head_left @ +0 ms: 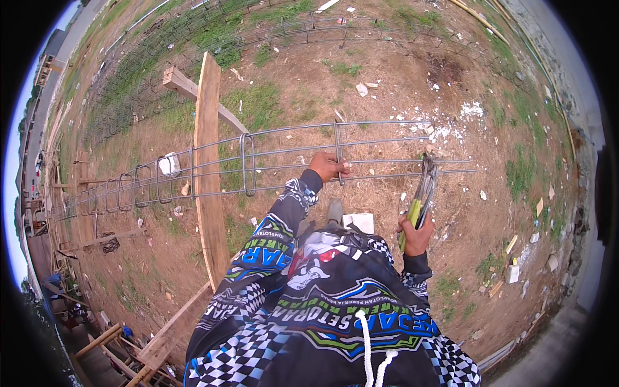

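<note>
A long cage of steel reinforcing bars [284,173] stretches across in front of me, with several rectangular stirrups [243,164] around it toward the left. My left hand [329,167] is closed on a stirrup [337,132] near the right part of the cage, its fingertips at the inner bars. Low on the right, my right hand [416,235] grips pincers [422,193] with yellow-green handles. Their head points away from me, by the right bar ends; whether it touches a bar I cannot tell. Dark thin strands, perhaps tie wire, lie along the handles.
An upright-looking plank [207,129] crosses under the cage left of my hand, with a wooden beam [180,84] behind it. More wire cages [277,32] lie on the grass at the far side. White rubble [445,122] is scattered beyond the bar ends.
</note>
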A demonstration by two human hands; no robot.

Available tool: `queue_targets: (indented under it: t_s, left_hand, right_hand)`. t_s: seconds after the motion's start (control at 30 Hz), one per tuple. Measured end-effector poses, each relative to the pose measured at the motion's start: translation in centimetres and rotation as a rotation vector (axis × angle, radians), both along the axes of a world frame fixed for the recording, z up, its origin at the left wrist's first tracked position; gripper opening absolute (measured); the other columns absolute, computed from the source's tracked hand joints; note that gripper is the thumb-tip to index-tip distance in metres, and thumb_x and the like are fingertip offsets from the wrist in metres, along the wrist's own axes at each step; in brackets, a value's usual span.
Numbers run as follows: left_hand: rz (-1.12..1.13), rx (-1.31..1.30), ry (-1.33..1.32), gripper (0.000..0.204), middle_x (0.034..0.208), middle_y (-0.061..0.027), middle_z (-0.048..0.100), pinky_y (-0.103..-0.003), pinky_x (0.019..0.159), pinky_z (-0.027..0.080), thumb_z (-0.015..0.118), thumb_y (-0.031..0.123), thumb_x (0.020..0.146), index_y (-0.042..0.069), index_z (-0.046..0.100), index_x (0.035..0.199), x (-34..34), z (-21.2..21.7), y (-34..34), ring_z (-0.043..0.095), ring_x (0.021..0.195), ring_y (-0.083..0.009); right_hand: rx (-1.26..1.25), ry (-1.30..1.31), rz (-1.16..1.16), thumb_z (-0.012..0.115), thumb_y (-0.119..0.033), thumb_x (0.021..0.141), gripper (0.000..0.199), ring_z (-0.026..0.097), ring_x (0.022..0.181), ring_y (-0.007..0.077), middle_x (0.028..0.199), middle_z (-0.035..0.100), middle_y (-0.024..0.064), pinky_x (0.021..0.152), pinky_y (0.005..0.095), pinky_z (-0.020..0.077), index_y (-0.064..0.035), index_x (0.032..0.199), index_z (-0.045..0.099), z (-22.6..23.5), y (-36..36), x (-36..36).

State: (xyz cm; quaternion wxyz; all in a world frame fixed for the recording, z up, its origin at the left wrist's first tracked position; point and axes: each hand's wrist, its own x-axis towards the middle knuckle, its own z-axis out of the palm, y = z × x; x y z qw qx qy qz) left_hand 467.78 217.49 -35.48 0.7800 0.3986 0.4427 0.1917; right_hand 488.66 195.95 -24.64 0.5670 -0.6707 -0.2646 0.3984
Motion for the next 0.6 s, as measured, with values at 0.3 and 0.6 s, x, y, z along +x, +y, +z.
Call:
queue_targets:
  t_s: [0.3,0.6]
  left_hand:
    - [0.027,0.074,0.076,0.027,0.097,-0.0247,0.067,-0.034,0.078,0.059,0.066,0.006,0.087,-0.017,0.058,0.100,-4.2,1.1,-0.6,0.069,0.087,-0.0289]
    - [0.004,0.246,0.309,0.032,0.091,-0.0190,0.069,-0.032,0.071,0.058,0.069,0.014,0.086,-0.013,0.060,0.101,-5.9,-1.4,-0.8,0.070,0.085,-0.0234]
  right_hand:
    - [0.007,0.025,0.011,0.063,-0.004,0.075,0.025,0.058,0.056,0.0127,0.071,0.059,0.0075,0.050,0.0255,0.0507,0.0012,0.096,0.050,-0.9,0.1,0.1]
    - [0.028,0.024,0.077,0.060,-0.003,0.076,0.024,0.059,0.056,0.0134,0.072,0.060,0.0086,0.052,0.0257,0.0498,0.0021,0.097,0.050,0.3,0.3,-0.1]
